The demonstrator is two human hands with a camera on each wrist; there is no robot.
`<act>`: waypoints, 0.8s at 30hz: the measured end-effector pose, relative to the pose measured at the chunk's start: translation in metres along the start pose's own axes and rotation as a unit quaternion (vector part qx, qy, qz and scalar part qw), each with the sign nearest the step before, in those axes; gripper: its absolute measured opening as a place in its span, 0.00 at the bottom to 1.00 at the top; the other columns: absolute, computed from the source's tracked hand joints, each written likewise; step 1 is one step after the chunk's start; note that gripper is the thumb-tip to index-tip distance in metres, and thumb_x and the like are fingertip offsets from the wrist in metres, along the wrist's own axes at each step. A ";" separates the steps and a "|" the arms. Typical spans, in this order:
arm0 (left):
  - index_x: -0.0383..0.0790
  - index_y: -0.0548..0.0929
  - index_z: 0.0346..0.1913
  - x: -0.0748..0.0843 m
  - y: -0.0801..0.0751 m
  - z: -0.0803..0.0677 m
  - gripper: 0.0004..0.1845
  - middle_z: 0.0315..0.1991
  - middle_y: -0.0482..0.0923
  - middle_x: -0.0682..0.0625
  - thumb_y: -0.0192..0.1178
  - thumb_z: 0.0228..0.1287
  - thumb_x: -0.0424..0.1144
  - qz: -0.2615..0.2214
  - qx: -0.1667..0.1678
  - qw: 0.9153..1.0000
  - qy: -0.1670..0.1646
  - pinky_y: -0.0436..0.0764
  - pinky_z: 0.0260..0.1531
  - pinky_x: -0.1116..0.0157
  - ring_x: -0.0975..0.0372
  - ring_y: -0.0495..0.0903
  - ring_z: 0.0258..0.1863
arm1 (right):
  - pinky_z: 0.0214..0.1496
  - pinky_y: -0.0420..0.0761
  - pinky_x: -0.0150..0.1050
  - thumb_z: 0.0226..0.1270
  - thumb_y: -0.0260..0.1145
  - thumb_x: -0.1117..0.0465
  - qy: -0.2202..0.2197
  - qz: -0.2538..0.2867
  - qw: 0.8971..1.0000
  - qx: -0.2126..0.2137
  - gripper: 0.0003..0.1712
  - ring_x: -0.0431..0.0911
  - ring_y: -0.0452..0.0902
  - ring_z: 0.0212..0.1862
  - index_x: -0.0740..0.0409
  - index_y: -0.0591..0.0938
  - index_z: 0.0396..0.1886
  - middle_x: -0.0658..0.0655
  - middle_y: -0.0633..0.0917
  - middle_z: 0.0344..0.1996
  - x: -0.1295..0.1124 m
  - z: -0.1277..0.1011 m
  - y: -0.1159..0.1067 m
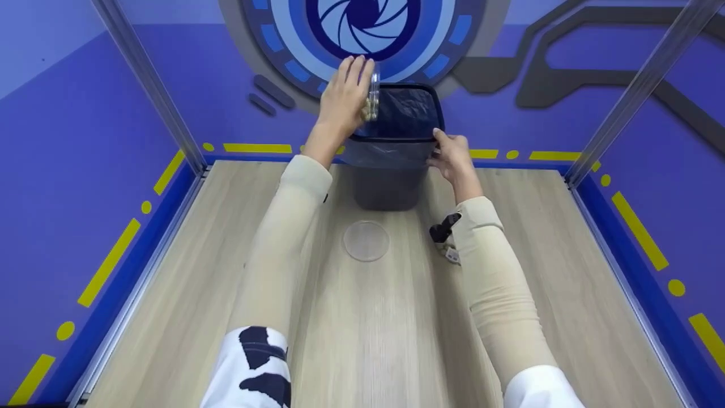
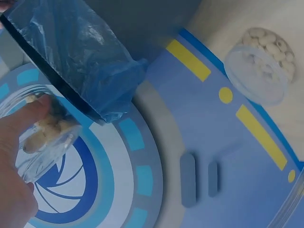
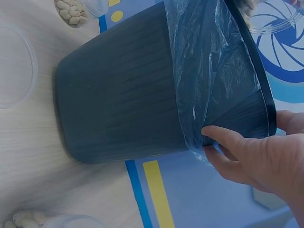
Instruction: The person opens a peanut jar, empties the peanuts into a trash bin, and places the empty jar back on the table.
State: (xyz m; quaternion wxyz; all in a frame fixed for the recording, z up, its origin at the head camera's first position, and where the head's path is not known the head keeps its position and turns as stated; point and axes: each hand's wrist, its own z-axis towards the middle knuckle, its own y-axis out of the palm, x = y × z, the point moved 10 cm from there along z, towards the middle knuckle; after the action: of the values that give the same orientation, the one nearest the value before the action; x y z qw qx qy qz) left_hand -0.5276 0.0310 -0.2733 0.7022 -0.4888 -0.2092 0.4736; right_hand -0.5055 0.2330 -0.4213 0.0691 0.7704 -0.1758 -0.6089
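Evidently to tip its pale nuts out, the left hand (image 1: 342,96) grips a clear dish (image 1: 373,93) on edge over the lined bin (image 1: 396,141), whose rim the right hand (image 1: 450,156) pinches steady.

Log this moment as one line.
left hand: tips clear dish of peanuts over bin | right hand: grips lined bin rim | lid: on table

Clear dish (image 1: 372,96) (holding pale nuts) tipped over dark, blue-lined bin (image 1: 391,170).
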 end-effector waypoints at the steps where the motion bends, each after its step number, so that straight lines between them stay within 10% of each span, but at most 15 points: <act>1: 0.38 0.52 0.80 -0.001 -0.002 0.000 0.48 0.78 0.54 0.38 0.67 0.63 0.37 0.000 0.005 1.000 -0.001 0.54 0.79 0.57 0.46 0.52 0.78 | 0.75 0.61 0.57 0.81 0.52 0.58 0.000 -0.001 1.000 0.000 0.38 0.63 0.56 0.77 0.68 0.50 0.80 0.68 0.56 0.77 0.000 0.000 0.000; 24: 0.36 0.54 0.80 -0.003 -0.013 0.000 0.46 0.77 0.56 0.37 0.67 0.63 0.37 0.004 0.051 0.999 0.003 0.55 0.78 0.58 0.47 0.54 0.77 | 0.75 0.62 0.56 0.81 0.54 0.57 0.001 0.006 1.000 0.009 0.38 0.61 0.58 0.76 0.68 0.50 0.80 0.66 0.58 0.75 0.002 -0.001 0.000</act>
State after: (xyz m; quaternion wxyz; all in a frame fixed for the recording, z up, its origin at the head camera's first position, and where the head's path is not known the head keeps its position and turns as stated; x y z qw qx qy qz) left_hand -0.5231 0.0272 -0.2615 0.7250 -0.4548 -0.1808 0.4845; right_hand -0.5043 0.2322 -0.4233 0.0662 0.7708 -0.1853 -0.6059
